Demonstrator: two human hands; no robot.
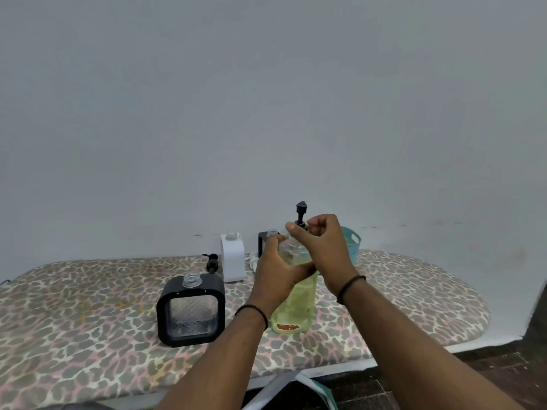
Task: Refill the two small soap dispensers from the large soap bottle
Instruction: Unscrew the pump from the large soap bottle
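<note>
Head view. The large soap bottle [291, 303] stands upright on the leopard-print pad [88, 315] and serves as the landmark here.

The left hand [278, 273] is wrapped around the bottle's shoulder, probably to stop the body turning. The right hand [321, 247] is closed on the collar of the black pump [301, 213] at the bottle's neck, a grip suited to unscrewing it so the soap can be poured.

Just left of the bottle, a black-framed dispenser [191, 312] stands with its threaded neck open, ready to be filled. Behind it and left of the bottle stands a white dispenser [233, 255], also uncapped. A loose pump head [211, 261] lies between these two. A third black container [265, 241] is mostly hidden behind the hands. A teal basket [352, 242] sits behind the bottle, to its right.
</note>
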